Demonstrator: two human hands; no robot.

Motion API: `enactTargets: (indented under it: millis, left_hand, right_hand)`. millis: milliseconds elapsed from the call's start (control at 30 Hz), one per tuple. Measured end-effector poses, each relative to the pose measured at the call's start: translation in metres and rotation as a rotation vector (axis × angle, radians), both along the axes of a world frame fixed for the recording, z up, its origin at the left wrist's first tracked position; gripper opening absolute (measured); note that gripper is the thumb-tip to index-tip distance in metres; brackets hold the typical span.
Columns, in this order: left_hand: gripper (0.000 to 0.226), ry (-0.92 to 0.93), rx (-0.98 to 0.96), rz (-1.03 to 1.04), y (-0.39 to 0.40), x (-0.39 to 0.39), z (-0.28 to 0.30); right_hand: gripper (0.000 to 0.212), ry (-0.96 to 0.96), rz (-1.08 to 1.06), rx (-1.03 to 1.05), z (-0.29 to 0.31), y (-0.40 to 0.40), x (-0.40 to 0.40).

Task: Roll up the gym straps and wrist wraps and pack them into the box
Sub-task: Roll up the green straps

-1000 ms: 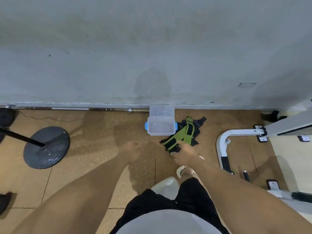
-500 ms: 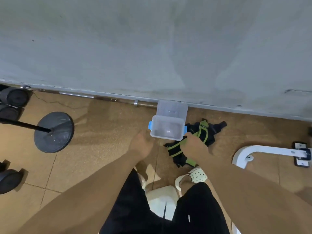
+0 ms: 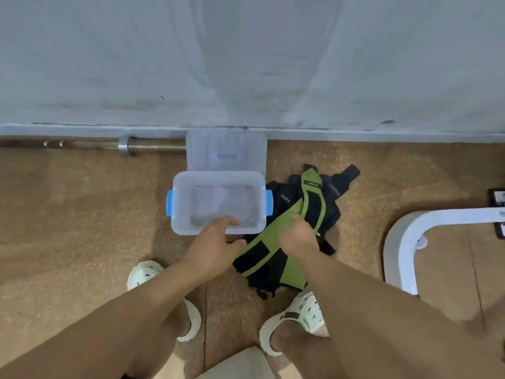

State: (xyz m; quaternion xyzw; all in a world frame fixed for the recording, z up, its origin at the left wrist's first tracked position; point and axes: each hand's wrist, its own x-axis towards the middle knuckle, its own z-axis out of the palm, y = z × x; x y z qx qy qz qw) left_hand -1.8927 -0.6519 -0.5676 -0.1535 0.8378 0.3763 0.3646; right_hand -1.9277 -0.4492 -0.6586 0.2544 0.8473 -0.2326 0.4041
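Left hand: your left hand (image 3: 216, 243) sat at the near rim of the clear plastic box with blue side latches (image 3: 218, 203), fingers curled over the edge and gripping it.
Right hand: your right hand (image 3: 296, 236) was down on the green-and-black padded strap (image 3: 269, 242), fingers bent and pinching its fabric.
Box: open on the brown cork-textured floor (image 3: 82, 214) close to the grey wall (image 3: 246, 64); its clear lid (image 3: 226, 154) stood propped behind it. Nothing legible inside.
Straps: the pile of black wrist wraps (image 3: 328, 192) lay touching the box's right side, under the green strap, all unrolled and outside the box.
Writing: small tag on the green strap read roughly "VIBODA", seen upside down; a second mark on the black fabric was too blurred to read.
Surroundings: steel barbell (image 3: 128, 144) along the wall, left of the lid; white tubular frame (image 3: 404, 242) well to the right; your pale green clogs (image 3: 300, 315) just below the pile.
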Motion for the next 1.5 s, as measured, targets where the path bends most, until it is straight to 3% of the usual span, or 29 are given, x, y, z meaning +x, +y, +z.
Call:
enactTargets:
  millis: [167,300,400,600,767,900,967,1000,1100,1167,1267,1400,1500]
  left_hand:
    - [0.064,-0.059,-0.085,-0.423,0.019,-0.028,-0.029]
    - [0.043,0.082,-0.137,-0.591,0.038,-0.022,-0.019]
    - [0.041,0.132,-0.218,-0.71,0.043,-0.002,-0.008]
    - [0.041,0.23,-0.197,-0.668,0.052,0.045,0.035]
    - [0.063,0.166,-0.246,-0.776,0.049,0.081,0.037]
    - [0.064,0.151,-0.305,-0.8,0.048,0.1,0.039]
    - [0.068,0.174,-0.296,-0.794,0.049,0.108,0.046]
    - [0.068,0.187,-0.293,-0.8,0.049,0.111,0.05]
    - [0.067,0.23,-0.27,-0.804,0.053,0.118,0.068]
    - [0.063,0.307,-0.21,-0.783,0.054,0.119,0.071]
    - [0.055,0.388,-0.13,-0.691,0.048,0.118,0.044]
    - [0.063,0.169,-0.323,-0.794,0.042,0.097,-0.007]
    - [0.069,0.218,-0.262,-0.763,0.047,0.08,-0.016]
  right_hand:
    - [0.11,0.031,-0.375,0.153,-0.111,0.015,0.004]
    - [0.137,0.0,-0.547,0.227,-0.171,0.002,0.013]
    - [0.099,0.135,-0.61,0.227,-0.183,-0.009,0.018]
    - [0.054,0.255,-0.569,0.208,-0.151,0.013,0.034]
    - [0.078,0.263,-0.406,0.058,-0.089,0.039,0.06]
    - [0.095,0.251,-0.307,-0.262,-0.041,0.05,0.079]
    - [0.097,0.279,-0.168,-0.235,-0.024,0.055,0.089]
    - [0.088,0.311,-0.091,-0.173,-0.02,0.059,0.092]
    - [0.034,0.422,-0.025,-0.113,-0.017,0.07,0.097]
    - [0.024,0.441,-0.024,-0.138,-0.011,0.071,0.106]
    - [0.046,0.39,-0.061,-0.162,-0.02,0.068,0.116]
    - [0.078,0.328,-0.217,-0.273,-0.066,0.065,0.101]
    - [0.085,0.318,-0.41,-0.292,-0.104,0.051,0.087]
